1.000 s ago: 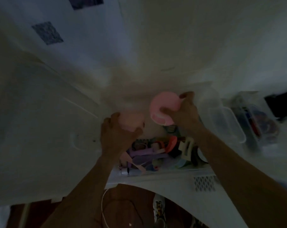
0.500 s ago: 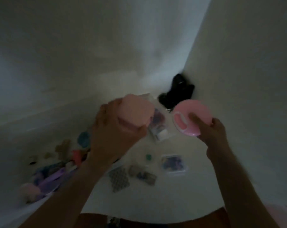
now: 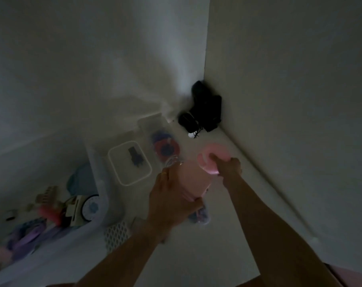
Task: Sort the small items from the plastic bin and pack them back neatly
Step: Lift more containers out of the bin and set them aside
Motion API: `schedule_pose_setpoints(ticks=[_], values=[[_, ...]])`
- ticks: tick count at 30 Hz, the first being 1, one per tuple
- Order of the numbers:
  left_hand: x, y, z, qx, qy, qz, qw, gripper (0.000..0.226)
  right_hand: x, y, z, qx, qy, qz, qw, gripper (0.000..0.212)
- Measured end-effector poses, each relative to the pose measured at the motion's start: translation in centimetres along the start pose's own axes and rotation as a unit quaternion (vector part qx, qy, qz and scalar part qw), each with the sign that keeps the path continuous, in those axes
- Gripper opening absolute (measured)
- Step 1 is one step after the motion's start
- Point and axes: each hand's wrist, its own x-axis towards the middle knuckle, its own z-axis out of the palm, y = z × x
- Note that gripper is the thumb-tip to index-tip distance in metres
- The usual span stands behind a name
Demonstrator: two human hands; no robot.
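Dim, blurry view. Left hand [image 3: 171,201] wraps its fingers round a smooth pale-pink rounded container [image 3: 193,180], held above the white worktop [image 3: 196,255]. Right hand [image 3: 227,168] pinches a round pink lid [image 3: 214,158], thumb pressed into its face, just right of the container. The plastic bin [image 3: 76,230], white and translucent with a perforated mesh end, sits at lower left, full of jumbled small items [image 3: 51,212]: hair claw clips, purple pieces, a round white disc. Beside it a clear rounded-rectangle box [image 3: 129,162] holds one dark piece. Behind that, a clear box [image 3: 165,146] with red and blue rings. Black objects [image 3: 205,110], shape unclear, lie in the wall corner.
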Motion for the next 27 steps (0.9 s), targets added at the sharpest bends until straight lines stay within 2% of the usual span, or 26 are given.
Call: schedule_pose_setpoints(ticks=[4,7,8,9,11,13,14,17,23,25,27], values=[[0.8,0.2,0.4,-0.037,-0.005,-0.002,0.999,0.117,1.2,-2.2,1.2,-0.086,-0.063,-0.037,0.994,0.089],[1.0,0.8,1.1,-0.041,0.007,0.017,0.999,0.113,-2.5,-3.2,-1.8,-0.143,-0.051,-0.136,0.979,0.096],[1.0,1.1,1.4,-0.044,0.014,0.021,0.999,0.112,-4.7,-3.3,-3.3,-0.147,-0.075,-0.171,0.971,0.096],[1.0,1.6,1.8,-0.052,0.019,0.027,0.998,0.112,-6.6,-3.3,-4.7,-0.172,-0.113,-0.201,0.958,0.098],[0.9,2.6,2.4,-0.081,0.01,0.044,0.996,0.117,-9.9,-3.5,-6.7,-0.294,-0.177,-0.238,0.909,0.105],[0.8,3.6,3.0,-0.113,-0.011,0.064,0.991,0.12,-11.4,-4.3,-8.0,-0.388,-0.172,-0.26,0.868,0.097],[0.7,4.1,3.2,-0.128,-0.018,0.067,0.989,0.12,-11.5,-4.8,-8.7,-0.401,-0.164,-0.259,0.863,0.094],[0.9,5.4,3.8,-0.167,-0.025,0.067,0.983,0.113,-10.7,-5.6,-11.1,-0.351,-0.164,-0.235,0.892,0.099],[1.6,7.4,3.9,-0.261,-0.017,0.062,0.963,0.106,-8.9,-4.8,-13.5,-0.28,-0.138,-0.247,0.917,0.083],[1.8,7.5,3.6,-0.311,-0.01,0.043,0.949,0.101,-8.6,-4.4,-14.2,-0.195,-0.152,-0.243,0.938,0.077],[2.3,7.5,3.1,-0.359,-0.006,0.017,0.933,0.094,-8.3,-3.6,-15.4,-0.047,-0.141,-0.236,0.96,0.055]])
